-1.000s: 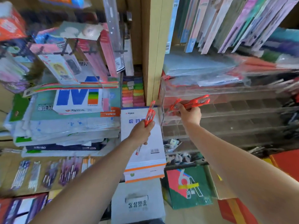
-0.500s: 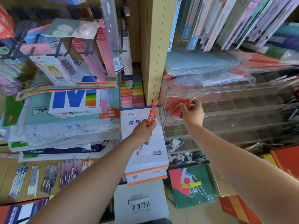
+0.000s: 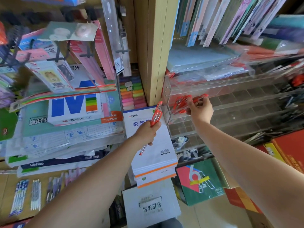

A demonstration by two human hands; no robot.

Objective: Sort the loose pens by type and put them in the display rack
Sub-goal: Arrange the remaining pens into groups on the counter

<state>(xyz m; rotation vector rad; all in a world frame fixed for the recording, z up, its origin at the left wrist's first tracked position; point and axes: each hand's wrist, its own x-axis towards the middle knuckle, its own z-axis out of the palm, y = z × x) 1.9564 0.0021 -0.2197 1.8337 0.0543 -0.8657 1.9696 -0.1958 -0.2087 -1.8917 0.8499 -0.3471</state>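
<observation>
Now, our left hand (image 3: 147, 131): fingers (image 3: 150, 143) grip a red pen bundle (image 3: 155, 115), beside the display rack (image 3: 230, 99).
Right hand (image 3: 199, 110): pinches red pens (image 3: 199, 97) at the rack's left compartment.
Unclear: we cannot count the pens; right fingers are partly hidden.

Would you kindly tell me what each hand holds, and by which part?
The left hand grips red pens mid-barrel, caps up. The right hand pinches a second red bunch at the rack; where is unclear.

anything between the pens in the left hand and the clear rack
Nothing loose. The left hand holds red pens just beside the clear rack, open air between. The right hand, gripping other pens, occupies the nearest compartment's opening.
</observation>
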